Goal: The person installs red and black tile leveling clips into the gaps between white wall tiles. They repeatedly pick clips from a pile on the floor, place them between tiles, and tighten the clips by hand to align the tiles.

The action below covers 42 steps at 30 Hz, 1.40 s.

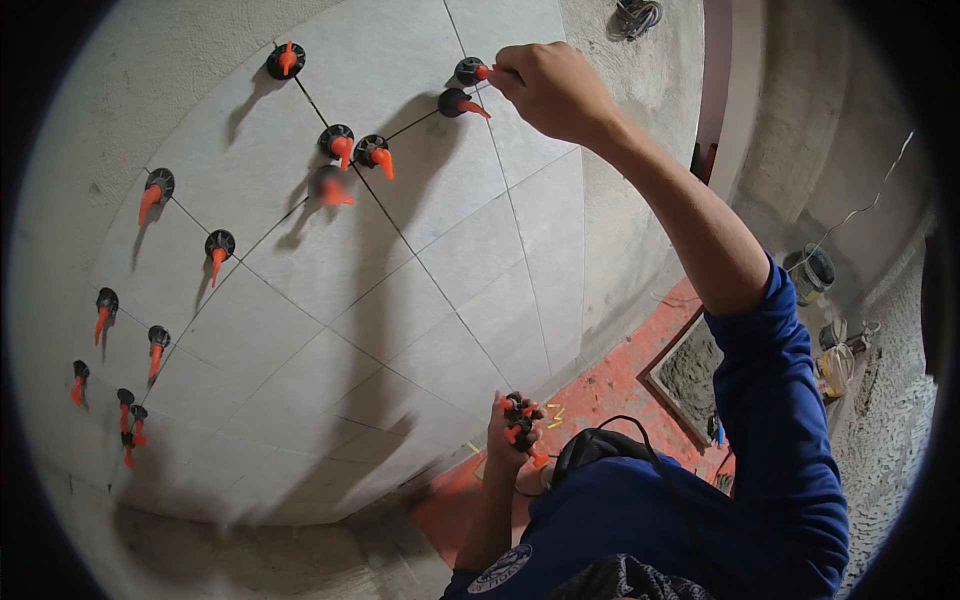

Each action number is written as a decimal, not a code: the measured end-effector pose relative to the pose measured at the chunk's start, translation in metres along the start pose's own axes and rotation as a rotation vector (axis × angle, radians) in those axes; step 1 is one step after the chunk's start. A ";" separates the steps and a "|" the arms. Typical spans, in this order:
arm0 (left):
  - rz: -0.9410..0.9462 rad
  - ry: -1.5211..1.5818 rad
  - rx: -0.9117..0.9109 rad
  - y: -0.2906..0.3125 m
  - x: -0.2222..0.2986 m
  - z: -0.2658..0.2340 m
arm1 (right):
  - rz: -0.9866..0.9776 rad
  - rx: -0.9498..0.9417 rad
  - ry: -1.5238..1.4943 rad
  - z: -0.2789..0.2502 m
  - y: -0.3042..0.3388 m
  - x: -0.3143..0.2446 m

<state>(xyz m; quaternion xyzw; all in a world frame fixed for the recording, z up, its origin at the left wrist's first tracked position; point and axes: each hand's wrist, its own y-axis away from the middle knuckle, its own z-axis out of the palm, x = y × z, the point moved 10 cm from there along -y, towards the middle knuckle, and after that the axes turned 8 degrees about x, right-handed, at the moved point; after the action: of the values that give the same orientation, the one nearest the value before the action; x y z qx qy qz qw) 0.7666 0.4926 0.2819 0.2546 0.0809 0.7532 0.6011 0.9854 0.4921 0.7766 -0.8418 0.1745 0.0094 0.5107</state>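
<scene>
1. Dark patterned cloth [625,580] and a blue shirt [640,520] are closest to us, facing the tiled wall [290,275].
2. Right hand [560,90]: grip's together, pinched on the orange handle of a black-and-orange clip [469,71] near the tiled wall's top. Guessing it's held by that end because that's the bit you turn.
3. Left hand [502,450]: grip's wrapped round a bunch of clips [517,422] in front of the tiled wall's lower part, probably to keep spares handy.
4. More clips [287,60] dot the tiled wall's joints, so I'd reckon each bears on neighbouring tiles.
5. Mortar tray [673,405] sits on the red floor [645,345] right of the tiled wall, maybe parked clear of the feet.
</scene>
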 end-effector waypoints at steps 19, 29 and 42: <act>0.152 -0.125 -0.097 0.016 0.024 0.042 | -0.130 0.233 0.043 -0.077 0.016 -0.028; 0.331 -0.288 -0.215 0.016 0.040 0.122 | 0.884 -0.777 -0.921 0.050 0.262 -0.015; 0.319 -0.256 0.061 0.016 0.048 0.060 | 0.142 -0.118 -0.443 0.029 0.148 -0.010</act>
<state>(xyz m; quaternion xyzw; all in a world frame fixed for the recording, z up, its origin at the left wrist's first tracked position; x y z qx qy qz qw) 0.7745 0.5225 0.3536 0.3759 -0.0148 0.7976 0.4715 0.9355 0.4578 0.6382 -0.8333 0.1163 0.2400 0.4843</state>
